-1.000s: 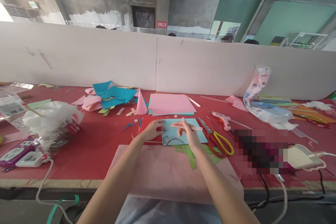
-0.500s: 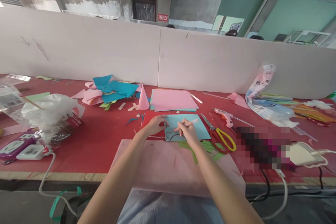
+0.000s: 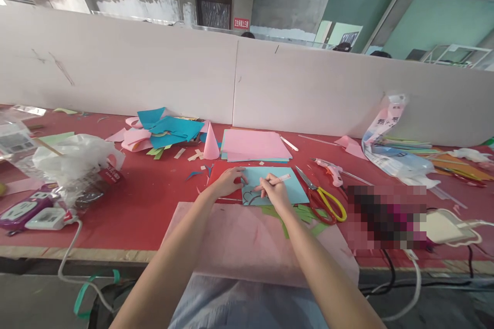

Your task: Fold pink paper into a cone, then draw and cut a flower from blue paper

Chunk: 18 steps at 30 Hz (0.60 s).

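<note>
A light blue sheet of paper [image 3: 295, 193] lies in front of me, with dark curved lines drawn at its lower left. My right hand [image 3: 275, 193] is closed around a white-and-pink pen [image 3: 284, 178], its tip low over the drawn lines; whether it touches the paper I cannot tell. At the sheet's left edge rests my left hand [image 3: 230, 181], fingers apart and slightly bent, holding nothing. Yellow-handled scissors [image 3: 322, 196] lie just right of the sheet. Green paper scraps [image 3: 309, 216] poke out below it.
Behind the sheet are a stack of pink paper [image 3: 252, 145] and a pink paper cone [image 3: 210, 144]. Blue and pink offcuts [image 3: 173, 132] lie left of these. A glue gun [image 3: 330, 171] is at right; plastic bags [image 3: 77, 159] sit at left. A white partition [image 3: 154, 69] closes the back.
My right hand and the pen have shifted very slightly over the drawn lines. My left hand stays at the sheet's edge. The whole view has tilted a little.
</note>
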### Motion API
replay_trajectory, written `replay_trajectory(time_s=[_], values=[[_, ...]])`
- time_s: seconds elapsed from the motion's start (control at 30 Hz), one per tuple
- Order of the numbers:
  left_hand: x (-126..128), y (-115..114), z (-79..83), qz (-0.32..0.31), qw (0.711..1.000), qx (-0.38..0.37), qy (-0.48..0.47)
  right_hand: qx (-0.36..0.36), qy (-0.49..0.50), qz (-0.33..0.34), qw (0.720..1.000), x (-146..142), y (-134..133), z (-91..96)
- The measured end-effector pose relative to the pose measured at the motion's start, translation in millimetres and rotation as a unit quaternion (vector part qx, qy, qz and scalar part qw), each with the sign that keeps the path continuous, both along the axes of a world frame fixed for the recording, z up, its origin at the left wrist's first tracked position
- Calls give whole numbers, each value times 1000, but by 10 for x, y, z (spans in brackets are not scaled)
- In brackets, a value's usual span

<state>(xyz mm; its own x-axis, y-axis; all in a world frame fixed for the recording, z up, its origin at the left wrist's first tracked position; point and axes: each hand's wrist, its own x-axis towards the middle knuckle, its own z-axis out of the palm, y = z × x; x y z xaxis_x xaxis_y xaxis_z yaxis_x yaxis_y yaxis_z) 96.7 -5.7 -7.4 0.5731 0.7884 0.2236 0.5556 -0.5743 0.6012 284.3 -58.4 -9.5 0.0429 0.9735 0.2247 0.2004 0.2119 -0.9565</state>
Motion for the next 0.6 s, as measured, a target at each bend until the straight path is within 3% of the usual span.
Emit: replay_trajectory(time_s=[0.6], values=[[-9, 32, -40, -3, 1000, 8, 3, -1, 9, -26, 1000, -8, 16, -41]])
